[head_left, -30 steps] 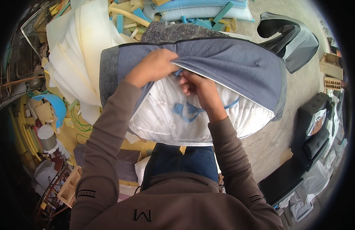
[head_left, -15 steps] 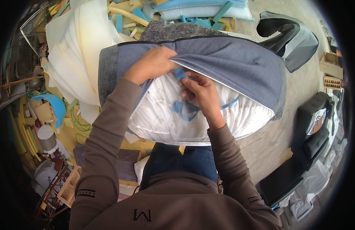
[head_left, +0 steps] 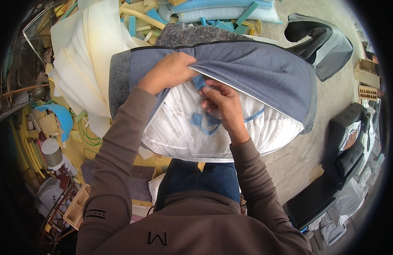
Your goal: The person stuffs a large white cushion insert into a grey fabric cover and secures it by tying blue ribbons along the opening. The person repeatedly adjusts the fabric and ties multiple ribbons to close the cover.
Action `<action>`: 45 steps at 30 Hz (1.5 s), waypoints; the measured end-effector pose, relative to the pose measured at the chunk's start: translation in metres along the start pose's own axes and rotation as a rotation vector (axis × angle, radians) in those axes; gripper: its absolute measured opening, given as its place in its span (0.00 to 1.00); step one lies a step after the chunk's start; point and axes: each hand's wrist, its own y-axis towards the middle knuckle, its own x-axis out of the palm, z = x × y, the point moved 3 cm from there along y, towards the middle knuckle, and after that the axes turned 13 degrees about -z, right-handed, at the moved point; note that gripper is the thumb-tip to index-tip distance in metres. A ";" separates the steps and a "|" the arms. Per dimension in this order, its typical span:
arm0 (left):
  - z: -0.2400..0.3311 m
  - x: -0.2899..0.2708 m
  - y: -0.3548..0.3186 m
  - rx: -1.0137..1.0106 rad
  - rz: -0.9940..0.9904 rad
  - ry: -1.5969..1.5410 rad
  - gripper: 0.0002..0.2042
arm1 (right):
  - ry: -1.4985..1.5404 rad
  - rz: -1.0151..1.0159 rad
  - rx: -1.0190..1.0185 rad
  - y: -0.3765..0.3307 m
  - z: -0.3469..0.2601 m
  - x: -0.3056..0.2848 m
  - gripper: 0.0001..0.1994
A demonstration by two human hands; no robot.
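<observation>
Two hands are at work at the centre of the frame, on a large cushion propped against the person's lap. The blue-grey fabric cover [head_left: 256,72] is gripped along its open edge by the left hand [head_left: 169,72], fingers closed on the cloth, and the edge is lifted away so that the white quilted insert [head_left: 179,127] beneath is laid bare. Close beside it, the right hand [head_left: 222,106] is pressed onto the insert, its fingertips pinched on a blue ribbon tie [head_left: 200,81] just under the lifted edge; more of that ribbon [head_left: 207,123] is seen looped below the hand and trailing right across the white surface. The cover is apparently held up only to give the right hand room at the tie. Whether a knot is formed under the fingers cannot be told. Stacked foam sheets [head_left: 86,63] are piled at the upper left, blue and yellow foam offcuts [head_left: 213,12] along the top, and dark seat shells [head_left: 319,42] at the upper right.
</observation>
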 end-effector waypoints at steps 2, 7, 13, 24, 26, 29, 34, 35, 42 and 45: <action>0.000 0.000 0.000 0.010 0.003 0.020 0.13 | -0.008 -0.008 0.002 0.001 0.000 0.001 0.14; -0.001 0.000 0.000 0.009 0.002 0.026 0.13 | -0.074 -0.070 0.046 0.007 0.001 0.002 0.15; 0.000 0.000 0.000 0.024 0.025 0.037 0.13 | -0.065 -0.039 0.031 0.020 0.000 0.000 0.06; -0.002 0.000 0.002 0.100 0.074 0.208 0.14 | -0.187 0.108 -0.074 0.020 -0.009 0.012 0.09; -0.005 0.001 0.002 0.105 0.076 0.174 0.14 | -0.266 0.163 -0.075 0.002 -0.013 0.015 0.11; -0.009 0.006 0.002 0.098 0.098 0.192 0.12 | -0.546 0.261 -0.109 -0.046 -0.018 0.022 0.16; -0.004 0.015 -0.005 0.193 0.204 0.321 0.10 | -1.367 0.154 -0.178 -0.071 -0.003 0.051 0.16; 0.000 0.017 -0.008 0.222 0.223 0.356 0.10 | -1.401 0.140 -0.127 -0.066 0.001 0.051 0.16; 0.029 0.022 -0.063 0.406 0.298 0.283 0.18 | -0.702 0.108 -0.031 -0.078 0.002 0.027 0.12; 0.046 0.031 -0.101 0.438 0.356 0.233 0.21 | -0.378 0.099 -0.053 -0.093 -0.004 0.019 0.11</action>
